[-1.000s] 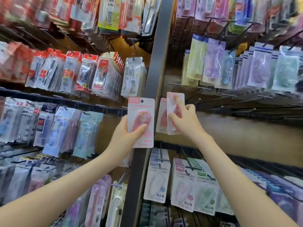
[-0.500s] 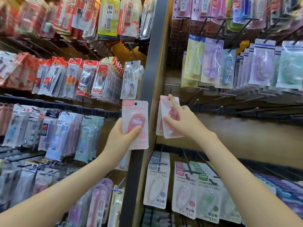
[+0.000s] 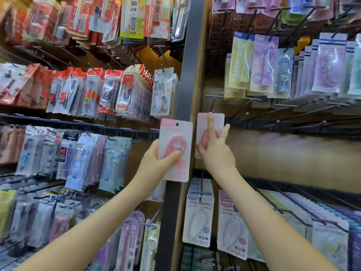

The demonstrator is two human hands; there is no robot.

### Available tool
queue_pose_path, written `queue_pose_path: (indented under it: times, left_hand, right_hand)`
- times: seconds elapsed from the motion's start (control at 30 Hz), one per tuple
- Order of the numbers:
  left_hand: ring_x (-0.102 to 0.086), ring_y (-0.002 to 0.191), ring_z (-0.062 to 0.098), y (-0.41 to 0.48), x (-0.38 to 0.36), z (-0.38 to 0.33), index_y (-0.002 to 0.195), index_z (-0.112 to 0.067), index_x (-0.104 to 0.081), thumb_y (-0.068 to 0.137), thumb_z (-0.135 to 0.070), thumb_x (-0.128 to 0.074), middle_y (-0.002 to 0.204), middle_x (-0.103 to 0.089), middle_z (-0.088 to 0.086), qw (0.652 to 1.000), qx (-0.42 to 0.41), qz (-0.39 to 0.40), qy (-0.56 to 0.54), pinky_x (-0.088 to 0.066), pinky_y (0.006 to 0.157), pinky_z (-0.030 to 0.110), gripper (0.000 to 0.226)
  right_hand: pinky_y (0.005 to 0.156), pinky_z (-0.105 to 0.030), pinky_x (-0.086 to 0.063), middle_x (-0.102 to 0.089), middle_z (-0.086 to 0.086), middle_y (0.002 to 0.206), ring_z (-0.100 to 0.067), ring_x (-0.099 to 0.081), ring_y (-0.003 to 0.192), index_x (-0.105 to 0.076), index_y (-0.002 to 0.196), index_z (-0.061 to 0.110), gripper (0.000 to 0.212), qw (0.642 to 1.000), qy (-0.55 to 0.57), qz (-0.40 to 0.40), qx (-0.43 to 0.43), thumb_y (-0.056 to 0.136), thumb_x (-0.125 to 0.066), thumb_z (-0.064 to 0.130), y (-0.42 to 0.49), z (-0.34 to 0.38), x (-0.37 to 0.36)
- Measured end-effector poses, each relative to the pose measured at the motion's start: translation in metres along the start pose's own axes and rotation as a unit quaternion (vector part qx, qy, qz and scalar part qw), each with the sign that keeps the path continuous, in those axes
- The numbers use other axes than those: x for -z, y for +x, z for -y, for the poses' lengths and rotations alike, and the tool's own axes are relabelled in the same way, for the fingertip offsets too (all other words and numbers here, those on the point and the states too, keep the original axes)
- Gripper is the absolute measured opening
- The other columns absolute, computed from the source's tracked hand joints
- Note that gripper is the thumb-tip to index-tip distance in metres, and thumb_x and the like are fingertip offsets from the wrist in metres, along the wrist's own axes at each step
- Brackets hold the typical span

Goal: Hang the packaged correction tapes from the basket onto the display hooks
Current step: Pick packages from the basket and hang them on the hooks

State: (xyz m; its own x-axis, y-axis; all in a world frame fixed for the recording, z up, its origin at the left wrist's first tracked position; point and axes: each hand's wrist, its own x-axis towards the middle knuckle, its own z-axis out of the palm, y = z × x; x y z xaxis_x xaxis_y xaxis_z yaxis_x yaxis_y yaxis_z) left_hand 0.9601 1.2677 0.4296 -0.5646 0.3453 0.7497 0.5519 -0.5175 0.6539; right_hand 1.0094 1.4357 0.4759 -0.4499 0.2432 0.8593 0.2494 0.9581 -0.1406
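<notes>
My left hand (image 3: pixel 156 163) grips a pink packaged correction tape (image 3: pixel 176 133) by its lower left side, thumb across the front, and holds it upright before the dark shelf post. My right hand (image 3: pixel 214 153) holds a second pink package (image 3: pixel 217 120) against the right display. Its index finger lies straight up the front and its thumb sits at the lower left edge. That package's top sits just below the tip of a bare black hook (image 3: pixel 212 106). Whether the hook passes through its hole cannot be told. The basket is not in view.
The grey shelf post (image 3: pixel 187 75) splits two pegboard bays. Several bare hooks (image 3: pixel 277 122) jut out right of my right hand. Campus correction tapes (image 3: pixel 199 222) hang below, PLUS packs (image 3: pixel 263 65) above, and red stationery packs (image 3: pixel 109 90) fill the left bay.
My right hand has raised its package towards the bare hook and straightened its index finger along the front. My left hand has brought its package a little closer to the post.
</notes>
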Motion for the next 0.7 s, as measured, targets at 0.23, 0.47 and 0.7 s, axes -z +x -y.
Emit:
queue_pose_path:
  times: [0.23, 0.47, 0.7]
  left_hand:
    - [-0.071, 0.09, 0.015, -0.012, 0.017, 0.01, 0.114, -0.023, -0.057, 0.086, -0.016, -0.064, 0.102, -0.072, 0.0, 0.999, 0.034, 0.042, 0.002, -0.056, 0.068, 0.023, 0.031]
    - [-0.07, 0.095, 0.018, -0.003, 0.011, -0.004, 0.117, -0.026, -0.057, 0.076, -0.034, -0.066, 0.108, -0.07, 0.0, 0.998, 0.012, 0.057, 0.001, -0.058, 0.076, 0.031, 0.043]
    - [-0.066, 0.104, 0.013, 0.01, -0.017, -0.013, 0.119, -0.026, -0.052, 0.087, -0.033, -0.058, 0.116, -0.065, 0.002, 0.996, -0.067, 0.065, -0.013, -0.056, 0.079, 0.026, 0.034]
  right_hand:
    - [0.065, -0.034, -0.044, -0.032, -0.016, 0.131, -0.033, -0.059, 0.096, 0.012, 0.149, 0.042, 0.077, 0.998, -0.012, 0.053, -0.043, 0.098, -0.044, 0.045, 0.008, -0.005, 0.002]
    - [0.08, -0.038, -0.047, -0.022, -0.013, 0.154, -0.034, -0.054, 0.116, 0.009, 0.149, 0.041, 0.065, 0.996, 0.037, 0.049, -0.057, 0.099, -0.032, 0.05, -0.006, 0.001, 0.027]
    - [0.09, -0.019, -0.048, -0.039, -0.001, 0.142, -0.013, -0.049, 0.122, -0.011, 0.142, 0.039, 0.05, 0.951, 0.289, 0.018, 0.113, 0.098, -0.036, 0.045, -0.044, 0.021, 0.038]
